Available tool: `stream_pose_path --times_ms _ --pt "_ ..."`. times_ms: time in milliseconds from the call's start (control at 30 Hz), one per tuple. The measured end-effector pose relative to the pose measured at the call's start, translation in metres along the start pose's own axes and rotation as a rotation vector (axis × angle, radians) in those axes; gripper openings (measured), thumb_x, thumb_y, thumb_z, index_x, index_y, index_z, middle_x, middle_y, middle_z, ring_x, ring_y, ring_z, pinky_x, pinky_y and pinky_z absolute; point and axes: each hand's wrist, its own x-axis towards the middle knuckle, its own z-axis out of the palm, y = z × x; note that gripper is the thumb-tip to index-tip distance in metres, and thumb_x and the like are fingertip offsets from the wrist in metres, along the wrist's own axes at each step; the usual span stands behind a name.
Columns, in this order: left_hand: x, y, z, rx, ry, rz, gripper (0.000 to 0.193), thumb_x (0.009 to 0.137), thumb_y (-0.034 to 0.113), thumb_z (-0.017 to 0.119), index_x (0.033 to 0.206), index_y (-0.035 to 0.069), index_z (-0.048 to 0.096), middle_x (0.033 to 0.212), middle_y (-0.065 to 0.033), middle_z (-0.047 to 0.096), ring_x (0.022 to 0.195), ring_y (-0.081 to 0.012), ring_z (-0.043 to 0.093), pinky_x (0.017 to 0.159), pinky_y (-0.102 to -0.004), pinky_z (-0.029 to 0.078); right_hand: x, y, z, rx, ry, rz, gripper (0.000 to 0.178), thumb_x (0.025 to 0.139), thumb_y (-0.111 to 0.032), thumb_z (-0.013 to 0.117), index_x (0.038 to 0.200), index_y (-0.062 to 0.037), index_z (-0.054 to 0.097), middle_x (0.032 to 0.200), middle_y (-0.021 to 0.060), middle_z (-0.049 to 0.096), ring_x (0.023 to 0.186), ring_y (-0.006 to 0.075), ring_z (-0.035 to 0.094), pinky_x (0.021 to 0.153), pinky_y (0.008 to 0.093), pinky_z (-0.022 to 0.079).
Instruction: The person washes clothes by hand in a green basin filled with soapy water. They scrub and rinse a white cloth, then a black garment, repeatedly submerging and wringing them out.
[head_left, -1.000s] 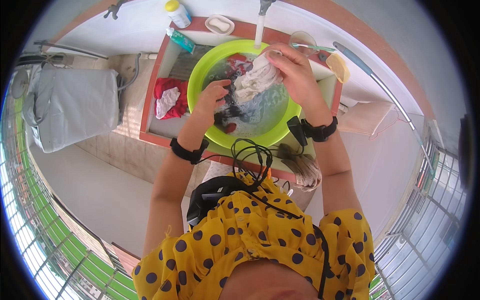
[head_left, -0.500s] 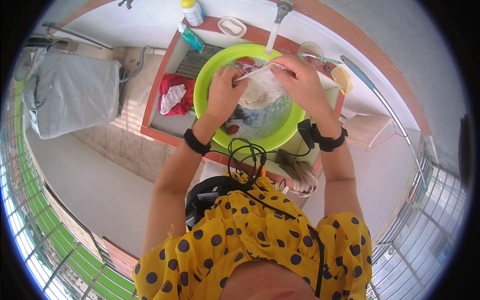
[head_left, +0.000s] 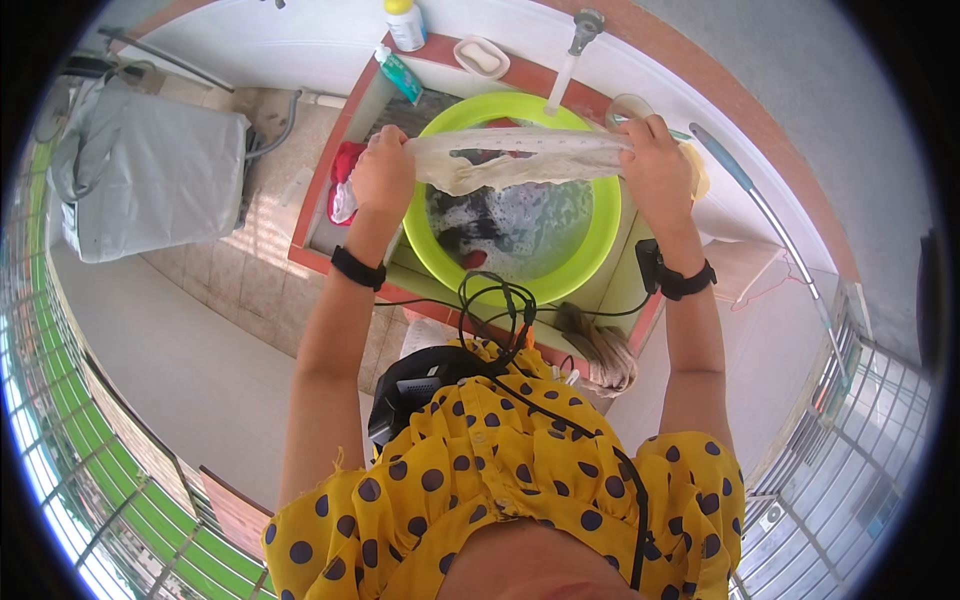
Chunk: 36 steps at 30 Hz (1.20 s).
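A wet cream-white garment [head_left: 560,168] with a thin edge band is stretched taut between my hands. Its left end is in the closed fingers of my left hand [head_left: 384,178], and the right end is pinched in my right hand [head_left: 657,172]. Through a gap in the fabric I see the wash below. Under it stands a lime-green basin [head_left: 607,225] of foamy water [head_left: 545,225], with dark cloth [head_left: 480,225] and a bit of red cloth soaking. Behind my left hand, a red and white cloth bundle [head_left: 342,200] is partly hidden.
The basin sits in a red-edged tiled sink under a tap [head_left: 588,30]. A soap dish [head_left: 481,58], green tube [head_left: 399,75] and white bottle [head_left: 405,25] line the back. A long-handled pole [head_left: 725,160] leans at right. Black cables [head_left: 497,310] hang before the basin.
My hands have moved apart, left and right, pulling the bunched garment out into a wide strip across the basin. The whole view has shifted slightly.
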Motion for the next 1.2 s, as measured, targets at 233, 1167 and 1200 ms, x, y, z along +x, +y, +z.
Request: stream_pose_path --times_ms 233,1167,1200 --pt "0.007 -0.031 0.018 -1.342 -0.229 -0.452 0.033 0.084 0.017 0.063 0.114 0.006 0.056 0.094 -0.0166 0.067 0.083 -0.0325 0.066 0.073 -0.0409 0.053 -0.002 0.028 0.017 0.293 -0.317 0.465 0.022 0.082 -0.009 0.06 0.103 -0.0047 0.058 0.105 0.0112 0.064 0.084 0.025 0.066 0.068 0.0367 0.054" --pt "-0.034 0.074 0.024 -0.877 -0.569 0.254 0.054 0.081 0.026 0.076 0.123 -0.002 0.055 0.114 -0.0093 0.062 0.105 -0.0159 0.058 0.089 -0.0304 0.046 0.017 -0.062 0.054 1.078 -0.516 0.315 0.038 0.09 -0.032 0.061 0.073 0.0019 0.06 0.061 0.0062 0.056 0.059 0.0132 0.053 0.055 0.0319 0.042" --pt "-0.035 0.081 0.021 -0.897 -0.598 0.296 0.052 0.082 0.027 0.074 0.121 -0.003 0.056 0.11 -0.0083 0.064 0.101 -0.0145 0.06 0.087 -0.0307 0.047 0.015 -0.071 0.062 1.057 -0.478 0.271 0.04 0.091 -0.033 0.06 0.072 0.0021 0.059 0.06 0.0073 0.055 0.058 0.0143 0.052 0.055 0.0329 0.042"
